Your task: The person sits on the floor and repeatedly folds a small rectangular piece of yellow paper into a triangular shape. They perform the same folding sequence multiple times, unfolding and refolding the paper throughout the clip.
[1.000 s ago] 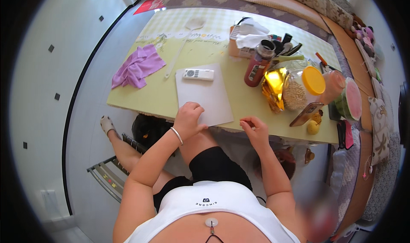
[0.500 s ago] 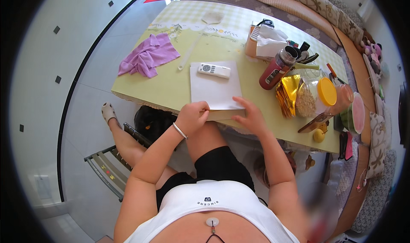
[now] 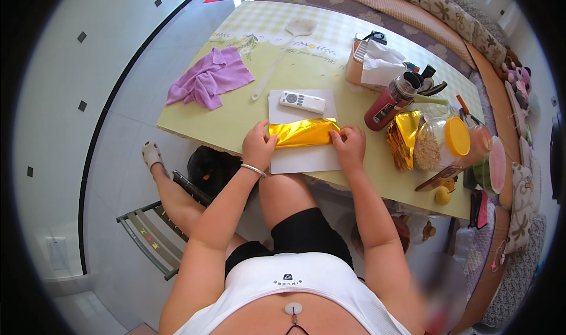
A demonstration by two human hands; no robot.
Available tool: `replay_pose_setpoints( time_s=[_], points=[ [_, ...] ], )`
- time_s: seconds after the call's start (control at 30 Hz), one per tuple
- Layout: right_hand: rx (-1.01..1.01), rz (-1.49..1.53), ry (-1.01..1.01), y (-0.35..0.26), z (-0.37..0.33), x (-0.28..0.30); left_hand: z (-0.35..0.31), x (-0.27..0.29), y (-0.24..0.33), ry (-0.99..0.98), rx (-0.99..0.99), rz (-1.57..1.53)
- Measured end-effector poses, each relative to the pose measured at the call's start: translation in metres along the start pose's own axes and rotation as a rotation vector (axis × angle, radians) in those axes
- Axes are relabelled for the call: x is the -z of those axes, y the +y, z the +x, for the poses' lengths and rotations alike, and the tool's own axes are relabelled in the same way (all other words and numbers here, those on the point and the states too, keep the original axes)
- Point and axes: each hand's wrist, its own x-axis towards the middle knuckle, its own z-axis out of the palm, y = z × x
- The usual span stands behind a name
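Note:
A shiny gold foil paper strip (image 3: 303,133) lies crosswise over a white paper stack (image 3: 306,160) at the table's near edge. My left hand (image 3: 259,146) pinches the strip's left end between thumb and fingers. At the opposite end, my right hand (image 3: 349,148) grips it the same way, thumb on top. Just beyond the strip, a white remote control (image 3: 302,101) rests on the white paper. More folded gold foil paper (image 3: 403,139) stands to the right of my right hand.
Left on the table (image 3: 206,123) are a purple cloth (image 3: 209,78) and a long-handled spatula (image 3: 270,70). Right are a red thermos (image 3: 386,106), tissues (image 3: 380,64), a yellow-lidded jar (image 3: 430,149), a phone (image 3: 439,179) and cut watermelon (image 3: 492,167). A folding chair (image 3: 150,241) stands lower left.
The gold face has come into view across the white paper. My hands have moved up and apart to its two ends, and my right hand's spread fingers have closed. The view has shifted slightly.

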Motion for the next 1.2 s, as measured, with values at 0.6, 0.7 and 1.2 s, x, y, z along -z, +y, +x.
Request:
replay_pose_setpoints(
  time_s=[0.6, 0.7, 1.2],
  points=[
    [-0.019, -0.209, 0.024, -0.007, 0.0, -0.005, 0.003, -0.016, -0.003, 0.183, -0.298, 0.343],
    [-0.028, -0.23, 0.02, -0.006, 0.0, -0.005, 0.003, -0.015, 0.003, 0.189, -0.316, 0.409],
    [0.234, -0.544, -0.03, -0.012, 0.006, -0.006, 0.004, 0.007, 0.029, -0.505, -0.769, 0.632]
  ],
)
